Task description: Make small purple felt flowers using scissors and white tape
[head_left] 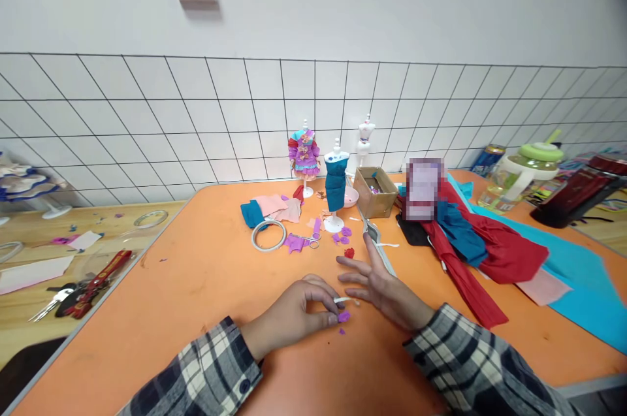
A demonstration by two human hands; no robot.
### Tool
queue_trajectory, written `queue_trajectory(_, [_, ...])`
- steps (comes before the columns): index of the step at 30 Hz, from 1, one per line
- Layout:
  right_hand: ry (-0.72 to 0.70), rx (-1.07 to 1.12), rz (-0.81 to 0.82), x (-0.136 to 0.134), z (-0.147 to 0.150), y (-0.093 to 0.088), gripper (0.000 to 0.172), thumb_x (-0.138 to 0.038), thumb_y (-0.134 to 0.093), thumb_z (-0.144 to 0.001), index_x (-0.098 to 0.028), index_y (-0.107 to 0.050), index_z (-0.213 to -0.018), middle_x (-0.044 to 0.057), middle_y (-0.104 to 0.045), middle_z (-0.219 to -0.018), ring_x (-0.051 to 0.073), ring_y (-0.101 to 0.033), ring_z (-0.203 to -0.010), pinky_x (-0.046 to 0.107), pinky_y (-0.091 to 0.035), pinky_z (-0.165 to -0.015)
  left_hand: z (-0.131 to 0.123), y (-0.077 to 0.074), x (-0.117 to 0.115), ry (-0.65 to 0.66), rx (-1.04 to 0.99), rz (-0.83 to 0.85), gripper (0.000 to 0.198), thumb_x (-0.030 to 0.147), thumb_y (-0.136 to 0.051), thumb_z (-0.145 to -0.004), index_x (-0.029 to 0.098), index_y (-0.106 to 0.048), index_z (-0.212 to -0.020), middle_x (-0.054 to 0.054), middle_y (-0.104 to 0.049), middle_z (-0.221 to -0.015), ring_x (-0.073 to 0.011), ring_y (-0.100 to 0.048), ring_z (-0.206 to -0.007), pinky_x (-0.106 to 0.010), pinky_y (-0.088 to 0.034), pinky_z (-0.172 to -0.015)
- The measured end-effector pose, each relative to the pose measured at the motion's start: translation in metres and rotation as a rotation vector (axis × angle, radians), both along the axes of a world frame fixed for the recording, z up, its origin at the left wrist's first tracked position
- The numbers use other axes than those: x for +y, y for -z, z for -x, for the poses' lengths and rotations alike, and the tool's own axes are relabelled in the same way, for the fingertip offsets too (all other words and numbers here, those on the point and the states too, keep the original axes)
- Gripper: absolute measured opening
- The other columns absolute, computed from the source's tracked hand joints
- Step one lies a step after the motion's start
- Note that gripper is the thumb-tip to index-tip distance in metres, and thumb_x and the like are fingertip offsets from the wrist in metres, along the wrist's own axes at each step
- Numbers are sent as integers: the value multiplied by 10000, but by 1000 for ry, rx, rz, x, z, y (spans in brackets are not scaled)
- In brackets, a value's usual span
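My left hand (pixel 298 313) is low over the orange table, thumb and fingers pinched together on a small purple scrap (pixel 344 316). A thin white strip (pixel 345 299) sticks out by its index finger; whether that is gripped too is hard to see. To the right, my right hand (pixel 379 287) is spread, fingers pointing left and up, with nothing in it. Just beyond the fingers lies a crumpled red scrap (pixel 349 252). Behind it stands a mini dress form in a teal wrap (pixel 336 186), with purple bits (pixel 345 232) by its base.
Scissors (pixel 312 241), a tape roll (pixel 268 236) and folded cloth pieces (pixel 271 206) lie left of centre. At the back are a dressed mini form (pixel 304 158), a bare one (pixel 365 137) and a cardboard box (pixel 376 192). Red cloth (pixel 509 246), a bottle (pixel 519 174) and a dark tumbler (pixel 578 191) fill the right.
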State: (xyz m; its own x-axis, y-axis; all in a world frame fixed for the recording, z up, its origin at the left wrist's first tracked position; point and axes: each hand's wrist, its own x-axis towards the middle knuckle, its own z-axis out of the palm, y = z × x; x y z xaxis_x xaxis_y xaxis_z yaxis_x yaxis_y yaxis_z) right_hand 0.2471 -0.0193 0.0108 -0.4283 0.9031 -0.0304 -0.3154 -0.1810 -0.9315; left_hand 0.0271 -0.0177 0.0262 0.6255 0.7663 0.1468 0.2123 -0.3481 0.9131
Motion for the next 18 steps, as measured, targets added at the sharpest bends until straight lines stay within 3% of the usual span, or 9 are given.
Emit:
queue_trajectory(3, [35,-136,-57,-1,7,6,1223,-374,-775,-708,-441,220,-1416,133,-431,-1381,147,-643,-860,412,-472,-859,0,3,0,12,50,-86,110,308,-703,-781,203,-735,-769,-75,-718,-926,-200,-624,-932,-340,-467,-875])
queue_trajectory(6, [35,-186,-57,1,8,9,1248,-312,-791,-688,-468,217,-1407,128,-411,-1372,91,-623,-706,358,-507,-748,-1,5,0,35,85,-147,80,285,-689,-797,223,-739,-796,-57,-730,-943,-189,-628,-929,-340,-453,-890])
queue_trajectory(10, [68,-257,-118,4,4,12,1146,-347,-732,-742,-397,172,-1445,135,-390,-1365,132,-605,-866,370,-497,-813,-2,3,1,11,87,-157,83,281,-687,-796,221,-737,-767,-51,-737,-915,-186,-638,-905,-343,-450,-894])
queue_trajectory(15, [262,-380,-429,-5,0,15,1054,-306,-624,-823,-396,237,-1422,140,-222,-1481,163,-573,-1000,449,-419,-969,14,-2,16,-296,-15,-83,148,316,-653,-805,185,-720,-790,-79,-707,-908,-207,-636,-894,-349,-470,-865])
queue_trajectory(16, [264,-374,-482,-8,0,13,1013,-300,-612,-830,-398,194,-1435,132,-207,-1492,176,-558,-1045,454,-406,-986,18,-3,19,-359,-27,-63,154,317,-651,-801,178,-716,-804,-77,-702,-880,-208,-636,-876,-347,-470,-858])
queue_trajectory(18, [252,-392,-540,-11,0,8,786,-318,-597,-839,-371,-110,-1453,111,-246,-1479,204,-520,-1110,431,-414,-980,22,-1,23,-438,-45,-22,162,320,-653,-786,166,-702,-780,-69,-693,-842,-207,-635,-844,-336,-471,-840])
